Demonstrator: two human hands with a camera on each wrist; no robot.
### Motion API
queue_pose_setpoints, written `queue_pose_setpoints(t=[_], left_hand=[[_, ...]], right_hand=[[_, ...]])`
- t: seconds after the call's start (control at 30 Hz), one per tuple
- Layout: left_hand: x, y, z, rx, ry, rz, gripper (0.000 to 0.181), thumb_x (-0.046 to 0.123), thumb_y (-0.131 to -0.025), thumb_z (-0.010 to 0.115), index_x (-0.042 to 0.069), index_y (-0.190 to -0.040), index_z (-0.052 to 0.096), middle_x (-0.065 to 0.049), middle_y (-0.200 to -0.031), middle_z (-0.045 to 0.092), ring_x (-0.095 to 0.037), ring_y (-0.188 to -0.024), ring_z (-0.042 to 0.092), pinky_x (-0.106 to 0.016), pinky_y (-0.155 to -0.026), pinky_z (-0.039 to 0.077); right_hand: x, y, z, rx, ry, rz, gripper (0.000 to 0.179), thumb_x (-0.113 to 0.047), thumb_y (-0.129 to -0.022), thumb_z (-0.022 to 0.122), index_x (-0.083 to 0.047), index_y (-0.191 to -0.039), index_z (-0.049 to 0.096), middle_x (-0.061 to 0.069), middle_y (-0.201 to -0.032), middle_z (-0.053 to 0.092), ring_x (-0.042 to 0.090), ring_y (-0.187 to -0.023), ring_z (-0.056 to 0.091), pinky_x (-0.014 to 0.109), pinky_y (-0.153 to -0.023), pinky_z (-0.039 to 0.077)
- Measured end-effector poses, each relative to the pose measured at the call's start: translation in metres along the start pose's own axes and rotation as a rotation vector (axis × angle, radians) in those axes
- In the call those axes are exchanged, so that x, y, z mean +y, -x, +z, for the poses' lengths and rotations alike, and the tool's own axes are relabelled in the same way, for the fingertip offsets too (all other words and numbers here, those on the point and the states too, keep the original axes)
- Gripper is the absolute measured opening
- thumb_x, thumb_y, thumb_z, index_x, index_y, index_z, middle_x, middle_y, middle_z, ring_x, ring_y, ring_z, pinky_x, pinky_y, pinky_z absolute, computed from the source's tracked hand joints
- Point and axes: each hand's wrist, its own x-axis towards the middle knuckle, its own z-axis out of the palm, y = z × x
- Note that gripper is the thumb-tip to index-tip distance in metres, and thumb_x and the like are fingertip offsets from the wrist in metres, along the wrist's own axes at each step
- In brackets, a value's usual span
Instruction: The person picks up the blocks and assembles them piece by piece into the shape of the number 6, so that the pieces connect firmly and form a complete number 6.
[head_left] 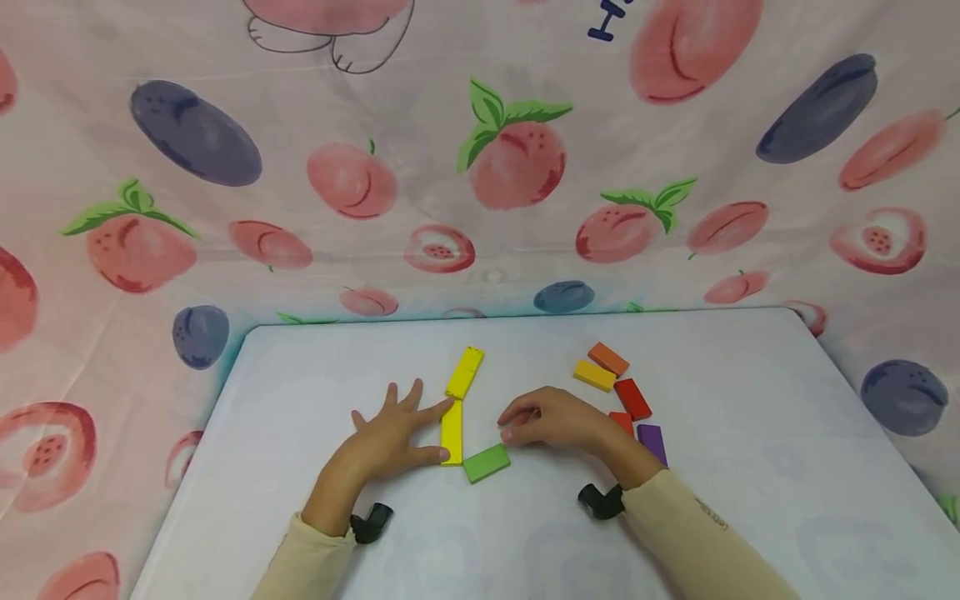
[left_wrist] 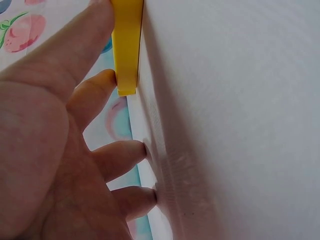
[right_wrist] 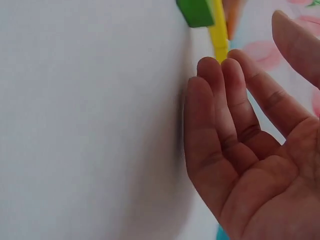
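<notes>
On the white table, my left hand (head_left: 386, 437) lies spread beside a yellow block (head_left: 452, 432). Its thumb and index fingertips rest on that block near its two ends; the left wrist view also shows them at the yellow block (left_wrist: 127, 50). A second yellow block (head_left: 465, 372) continues upward from the first at a slant. At the lower end sits a green block (head_left: 487, 463), angled off to the right. Just right of the green block is my right hand (head_left: 558, 418), its fingers loosely bent with nothing in them. The right wrist view shows the bare palm (right_wrist: 265, 175).
Right of the right hand lie an orange block (head_left: 608, 359), a yellow-orange block (head_left: 594, 375), a red block (head_left: 633, 399), a partly hidden red-orange block (head_left: 622, 421) and a purple block (head_left: 652, 442). A fruit-print cloth (head_left: 420, 108) hangs behind the white table (head_left: 315, 358).
</notes>
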Motion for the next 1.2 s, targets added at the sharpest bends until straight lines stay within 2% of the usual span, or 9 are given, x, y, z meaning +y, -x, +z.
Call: queue_pose_setpoints(t=[0.3, 0.63, 0.87, 1.03, 1.2], left_hand=[[0.0, 0.001, -0.001, -0.007, 0.006, 0.007, 0.073, 0.056, -0.086, 0.076, 0.044, -0.151, 0.046, -0.014, -0.171, 0.02, -0.051, -0.156, 0.002, -0.092, -0.1, 0.0], [-0.001, 0.0, 0.001, -0.013, 0.002, 0.001, 0.074, 0.058, -0.085, 0.075, 0.046, -0.151, 0.046, -0.013, -0.171, 0.019, -0.051, -0.156, 0.002, -0.092, -0.1, 0.0], [-0.002, 0.0, 0.0, -0.011, -0.001, -0.002, 0.074, 0.058, -0.085, 0.075, 0.047, -0.151, 0.045, -0.013, -0.171, 0.019, -0.051, -0.157, 0.002, -0.092, -0.1, 0.0], [-0.001, -0.001, 0.001, -0.01, -0.004, -0.002, 0.074, 0.059, -0.085, 0.075, 0.047, -0.151, 0.045, -0.013, -0.171, 0.02, -0.051, -0.156, 0.002, -0.092, -0.1, 0.0], [-0.001, -0.002, 0.001, -0.007, -0.01, -0.01, 0.074, 0.059, -0.085, 0.075, 0.048, -0.151, 0.045, -0.012, -0.171, 0.02, -0.05, -0.157, 0.002, -0.092, -0.101, 0.001]], right_hand=[[0.016, 0.038, -0.034, 0.185, 0.096, -0.037, 0.028, -0.044, -0.09, 0.076, -0.025, -0.111, 0.077, -0.008, -0.093, 0.068, 0.015, -0.09, 0.061, 0.032, -0.078, 0.052], [0.049, 0.069, -0.069, 0.32, 0.145, 0.023, 0.027, -0.042, -0.093, 0.074, -0.02, -0.109, 0.077, -0.002, -0.098, 0.071, 0.019, -0.094, 0.062, 0.03, -0.076, 0.054], [0.069, 0.076, -0.081, 0.412, 0.112, 0.088, 0.03, -0.04, -0.094, 0.074, -0.015, -0.111, 0.075, 0.002, -0.095, 0.073, 0.02, -0.087, 0.068, 0.03, -0.071, 0.058], [0.084, 0.074, -0.086, 0.461, 0.132, 0.147, 0.033, -0.042, -0.093, 0.074, -0.018, -0.115, 0.074, 0.003, -0.101, 0.073, 0.025, -0.099, 0.065, 0.029, -0.072, 0.055], [0.095, 0.072, -0.089, 0.445, 0.123, 0.193, 0.047, -0.043, -0.093, 0.073, -0.012, -0.128, 0.068, 0.013, -0.116, 0.07, 0.037, -0.113, 0.063, 0.039, -0.08, 0.059]])
